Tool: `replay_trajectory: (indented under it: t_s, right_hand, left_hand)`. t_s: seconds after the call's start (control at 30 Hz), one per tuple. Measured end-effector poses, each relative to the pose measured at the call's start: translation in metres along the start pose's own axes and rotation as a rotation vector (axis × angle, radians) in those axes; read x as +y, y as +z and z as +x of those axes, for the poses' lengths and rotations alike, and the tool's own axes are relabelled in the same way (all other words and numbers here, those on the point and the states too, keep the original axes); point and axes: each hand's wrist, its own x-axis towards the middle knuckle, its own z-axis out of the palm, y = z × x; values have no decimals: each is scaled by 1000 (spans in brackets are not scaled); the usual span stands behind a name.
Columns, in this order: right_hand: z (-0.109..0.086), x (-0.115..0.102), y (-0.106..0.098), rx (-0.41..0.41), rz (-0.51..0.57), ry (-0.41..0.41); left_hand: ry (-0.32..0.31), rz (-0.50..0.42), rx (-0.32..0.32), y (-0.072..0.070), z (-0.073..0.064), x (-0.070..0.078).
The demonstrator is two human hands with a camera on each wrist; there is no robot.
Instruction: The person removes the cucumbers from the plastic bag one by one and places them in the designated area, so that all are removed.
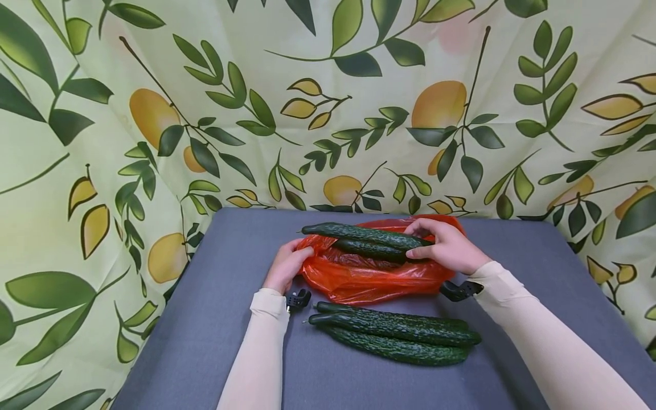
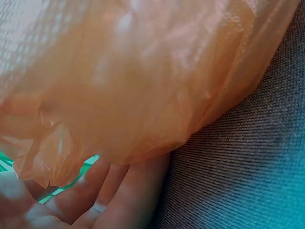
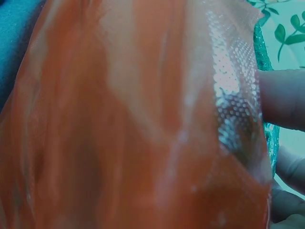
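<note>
A red plastic bag (image 1: 379, 285) lies on the table with its mouth spread open. One dark green cucumber (image 1: 353, 230) lies across the opening, its stem end jutting past the bag's left side. Just below it, another cucumber (image 1: 371, 249) sits partly inside the bag. My right hand (image 1: 448, 245) grips the right end of the upper cucumber between thumb and fingers; the thumb is also by the lower one's end. At the bag's left edge, my left hand (image 1: 289, 265) pinches the plastic. The left wrist view shows the crumpled bag film (image 2: 119, 119) against those fingers.
In front of the bag, three cucumbers (image 1: 394, 330) lie side by side on the grey table (image 1: 215, 330). A cloth (image 1: 246, 85) printed with leaves and fruit hangs behind and beside the table. Black wrist mounts (image 1: 299, 299) sit under both wrists, near the bag.
</note>
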Motion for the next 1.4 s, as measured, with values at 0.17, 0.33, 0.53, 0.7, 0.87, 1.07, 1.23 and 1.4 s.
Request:
replay_trajectory:
  t_s: [0.17,0.33,0.53,0.7,0.87,1.07,1.23,1.4]
  right_hand:
    - [5,-7,3,-14,1,-19]
    - [9,-14,5,-28,-4,-18]
    - [12,-22,7,-39,-30,-12]
    - [13,-28,10,-37,-40,-14]
    - [15,-33,12,-42,-43,-25]
    - [16,-39,13,-54,-44,-27]
    - [14,-48,9,-63,-31,-32]
    - [12,-57,2,-57,-39,-33]
  left_hand:
    - [-1,0,1,1,0,2]
    - [10,-6,0,2,-1,2]
    - [34,-17,4,3,-1,3]
    - [60,-43,-8,3,-2,3]
    - [56,-47,-3,3,-3,3]
    - [42,-48,-9,3,-4,1]
    - [36,-39,-7,2,-2,0]
    - [37,-18,-4,-1,-1,-1]
